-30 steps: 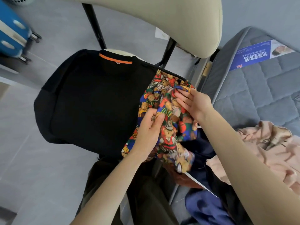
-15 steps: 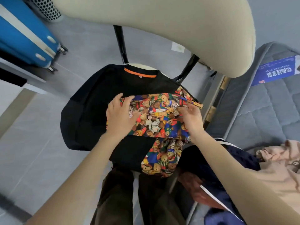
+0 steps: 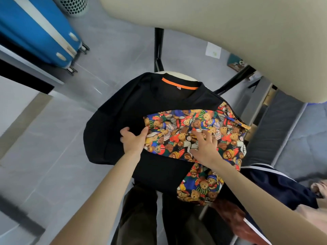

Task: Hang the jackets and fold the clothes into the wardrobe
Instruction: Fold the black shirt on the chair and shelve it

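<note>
Two hands are working on a multicolour teddy-bear-print fabric garment [image 3: 194, 131], which is lying spread over a black T-shirt w/ an orange neck strip [image 3: 150, 106]. That shirt is lying flat on the seat of a beige chair w/ black metal frame [image 3: 230, 32].

The right hand [image 3: 206, 149] is pressing on the print's middle, fingers straight & spread, gripping nothing. The left hand [image 3: 131, 141] is sitting at the print's left edge, thumb touching the corner, other fingers curling on the black shirt; can't tell if it's pinching the cloth.

The print's lower part is hanging off the seat's front-right side, beside the person's dark trousers [image 3: 139, 209]. A navy garment w/ white stripe [image 3: 276, 186] is lying just right of the chair, near a grey quilted mattress [image 3: 300, 135]. A blue hard-shell suitcase [image 3: 35, 29] is standing top-left, well apart.
</note>
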`<state>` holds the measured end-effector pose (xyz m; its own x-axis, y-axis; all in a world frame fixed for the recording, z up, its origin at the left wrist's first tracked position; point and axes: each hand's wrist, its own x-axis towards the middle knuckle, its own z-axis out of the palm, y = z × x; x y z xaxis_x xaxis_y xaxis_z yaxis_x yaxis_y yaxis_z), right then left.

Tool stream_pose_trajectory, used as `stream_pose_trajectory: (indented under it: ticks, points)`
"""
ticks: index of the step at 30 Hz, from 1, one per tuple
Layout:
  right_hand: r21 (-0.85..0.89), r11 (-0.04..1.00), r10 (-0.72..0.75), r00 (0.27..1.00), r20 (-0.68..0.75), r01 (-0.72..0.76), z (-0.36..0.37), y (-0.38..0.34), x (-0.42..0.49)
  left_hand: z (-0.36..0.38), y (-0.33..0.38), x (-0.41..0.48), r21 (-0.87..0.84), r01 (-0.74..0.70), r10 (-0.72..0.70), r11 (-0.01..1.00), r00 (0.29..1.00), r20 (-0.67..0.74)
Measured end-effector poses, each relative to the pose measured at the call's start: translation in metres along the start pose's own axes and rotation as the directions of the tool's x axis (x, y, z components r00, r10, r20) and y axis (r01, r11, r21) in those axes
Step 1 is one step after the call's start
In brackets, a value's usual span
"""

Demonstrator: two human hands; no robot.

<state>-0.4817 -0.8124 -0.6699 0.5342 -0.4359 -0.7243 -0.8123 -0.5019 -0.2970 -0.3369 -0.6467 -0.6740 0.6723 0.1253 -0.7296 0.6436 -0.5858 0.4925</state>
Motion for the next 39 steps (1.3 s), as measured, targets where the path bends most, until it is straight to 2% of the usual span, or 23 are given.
stream_pose_trajectory:
  ticks: [1, 3, 7, 9, 13, 15, 16, 18, 20, 21, 22, 23, 24, 25, 27, 29, 30, 31, 33, 35, 36, 37, 39]
  points:
    - [0.011, 1.0, 0.015, 1.0, -0.007, -0.014, 0.0, -0.002, 0.0, -0.001, 0.0, 0.001, -0.071, 0.001, 0.003, 0.997, 0.999, 0.052]
    - [0.03, 0.999, 0.032, 0.998, -0.053, -0.03, -0.002, -0.007, -0.002, -0.005, 0.007, 0.0, -0.077, -0.104, 0.11, 0.992, 0.991, 0.072]
    - [0.012, 1.0, 0.007, 0.979, -0.206, -0.004, -0.006, -0.024, -0.006, -0.022, 0.047, 0.001, -0.065, -0.457, 0.453, 0.887, 0.889, -0.069]
    - [-0.004, 0.999, -0.044, 0.965, -0.257, 0.044, -0.008, -0.033, -0.004, -0.037, 0.069, 0.012, -0.064, -0.543, 0.529, 0.837, 0.834, -0.16]
    - [0.028, 0.997, -0.062, 0.977, -0.203, 0.069, -0.007, -0.048, 0.009, -0.06, 0.093, 0.048, 0.018, -0.486, 0.473, 0.874, 0.84, -0.264]
    - [0.04, 0.998, -0.049, 0.986, -0.158, 0.056, -0.003, -0.05, 0.013, -0.063, 0.09, 0.054, 0.17, -0.429, 0.461, 0.887, 0.844, -0.276]
    - [0.05, 0.998, -0.04, 0.989, -0.142, 0.048, -0.001, -0.049, 0.014, -0.061, 0.086, 0.052, 0.274, -0.437, 0.504, 0.856, 0.822, -0.264]
    - [0.044, 0.999, -0.025, 0.989, -0.147, 0.032, 0.004, -0.044, 0.01, -0.05, 0.072, 0.038, 0.481, -0.573, 0.697, 0.664, 0.706, -0.121]
    - [-0.019, 1.0, -0.007, 0.982, -0.19, 0.003, 0.008, -0.033, 0.003, -0.028, 0.056, 0.019, 0.567, -0.746, 0.818, 0.349, 0.538, 0.204]
    - [-0.056, 0.998, 0.0, 0.975, -0.222, -0.012, 0.01, -0.026, -0.002, -0.015, 0.048, 0.009, 0.565, -0.796, 0.794, 0.217, 0.48, 0.373]
    - [-0.081, 0.996, 0.013, 0.967, -0.254, -0.034, 0.011, -0.016, -0.006, -0.001, 0.039, 0.001, 0.559, -0.819, 0.727, 0.129, 0.461, 0.509]
    - [-0.085, 0.994, 0.036, 0.956, -0.289, -0.063, 0.011, -0.004, -0.009, 0.012, 0.031, -0.006, 0.558, -0.825, 0.642, 0.086, 0.474, 0.603]
    - [-0.057, 0.994, 0.069, 0.947, -0.315, -0.091, 0.01, 0.01, -0.013, 0.023, 0.023, -0.008, 0.563, -0.822, 0.559, 0.088, 0.508, 0.655]
    - [0.018, 0.994, 0.109, 0.938, -0.328, -0.109, 0.01, 0.024, -0.018, 0.031, 0.017, -0.009, 0.572, -0.811, 0.482, 0.121, 0.552, 0.68]
    - [0.303, 0.944, 0.22, 0.931, -0.29, -0.129, 0.01, 0.052, -0.031, 0.041, 0.006, -0.006, 0.599, -0.782, 0.379, 0.17, 0.613, 0.693]
    - [0.627, 0.758, 0.344, 0.926, -0.154, -0.177, 0.012, 0.075, -0.043, 0.043, -0.002, -0.006, 0.637, -0.76, 0.366, 0.129, 0.633, 0.682]
    - [0.694, 0.684, 0.382, 0.921, -0.079, -0.224, 0.014, 0.083, -0.049, 0.043, -0.004, -0.006, 0.645, -0.753, 0.384, 0.13, 0.638, 0.668]
    - [0.711, 0.651, 0.393, 0.92, -0.014, -0.267, 0.018, 0.087, -0.052, 0.042, -0.004, -0.005, 0.661, -0.74, 0.407, 0.125, 0.646, 0.646]
    - [0.68, 0.66, 0.398, 0.916, 0.045, -0.32, 0.031, 0.093, -0.056, 0.039, -0.006, -0.004, 0.692, -0.719, 0.486, 0.059, 0.626, 0.609]
    - [0.723, 0.622, 0.411, 0.911, 0.026, -0.301, 0.04, 0.086, -0.051, 0.036, -0.009, -0.01, 0.667, -0.744, 0.508, -0.043, 0.559, 0.655]
    - [0.784, 0.55, 0.41, 0.911, 0.046, -0.287, 0.039, 0.118, -0.071, 0.065, -0.022, -0.045, 0.616, -0.779, 0.47, -0.118, 0.502, 0.726]
    - [0.815, 0.519, 0.381, 0.923, 0.05, -0.258, 0.039, 0.136, -0.081, 0.083, -0.033, -0.066, 0.58, -0.802, 0.42, -0.144, 0.481, 0.77]
    - [0.761, 0.62, 0.3, 0.954, -0.004, -0.191, 0.041, 0.129, -0.079, 0.083, -0.039, -0.066, 0.601, -0.792, 0.402, -0.103, 0.52, 0.754]
